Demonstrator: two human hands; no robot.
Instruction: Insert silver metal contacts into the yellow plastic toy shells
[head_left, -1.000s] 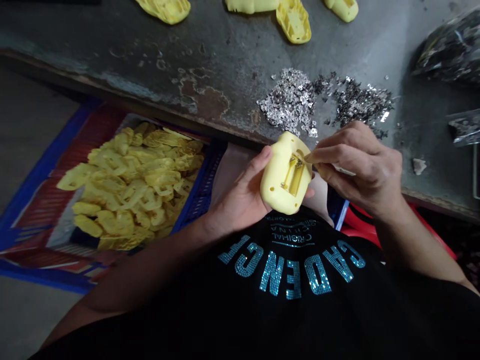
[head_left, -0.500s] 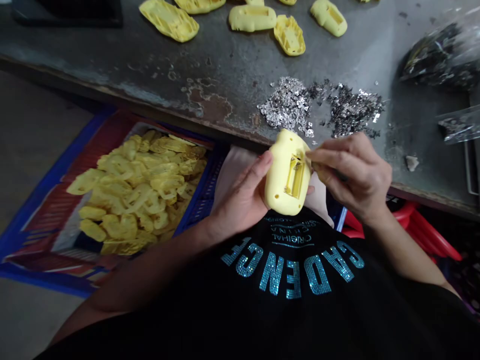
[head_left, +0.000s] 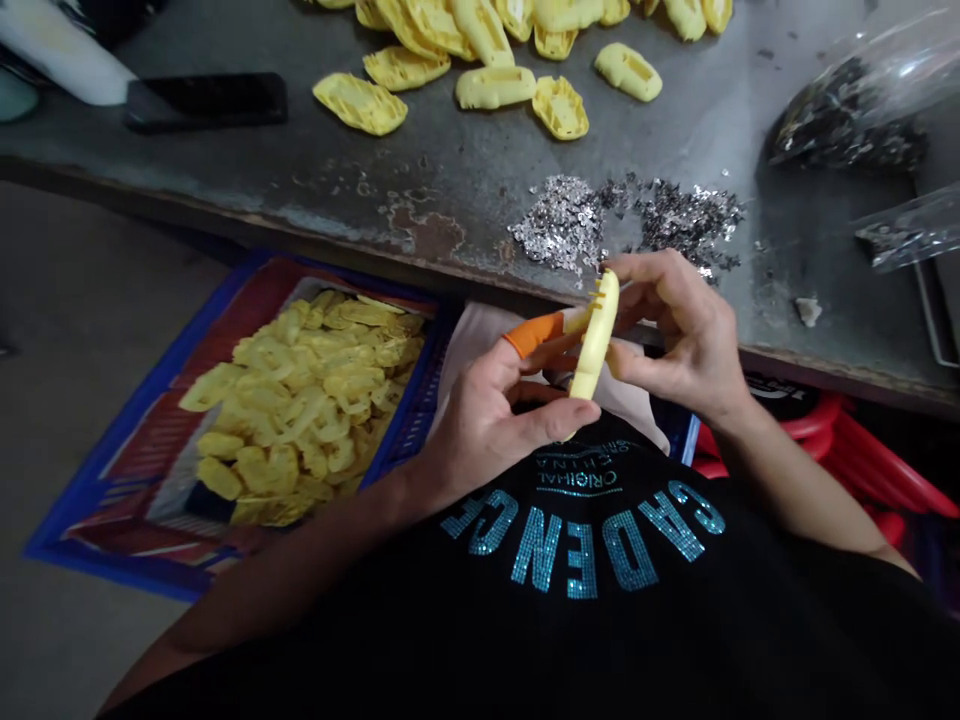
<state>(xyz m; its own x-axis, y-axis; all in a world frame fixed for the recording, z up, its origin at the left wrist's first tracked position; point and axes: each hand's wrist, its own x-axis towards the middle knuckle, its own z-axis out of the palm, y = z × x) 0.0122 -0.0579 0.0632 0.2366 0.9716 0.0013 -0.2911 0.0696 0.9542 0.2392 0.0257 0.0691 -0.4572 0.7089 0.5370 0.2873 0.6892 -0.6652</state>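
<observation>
A yellow plastic casing (head_left: 595, 335) stands edge-on between my hands, with small metal prongs showing at its upper end. My left hand (head_left: 499, 405) grips its lower part with the thumb across the front. An orange finger cot (head_left: 533, 333) covers the left index finger, which reaches behind the casing. My right hand (head_left: 675, 340) pinches the casing's other side with its fingertips. Just beyond the fingers, on the bench, lie a pile of small silver metal pieces (head_left: 561, 224) and a darker metal pile (head_left: 686, 220).
Several yellow casings (head_left: 360, 103) lie on the worn metal bench (head_left: 465, 170). Below its edge, a blue crate (head_left: 142, 400) holds many more. Plastic bags of dark parts (head_left: 847, 125) sit at right, a black phone (head_left: 206, 100) at far left, and red plastic (head_left: 877, 460) lies below right.
The casing has turned from showing its flat slotted face to standing edge-on. My right fingers have shifted from the slot to its side. The view has tilted up, showing more casings.
</observation>
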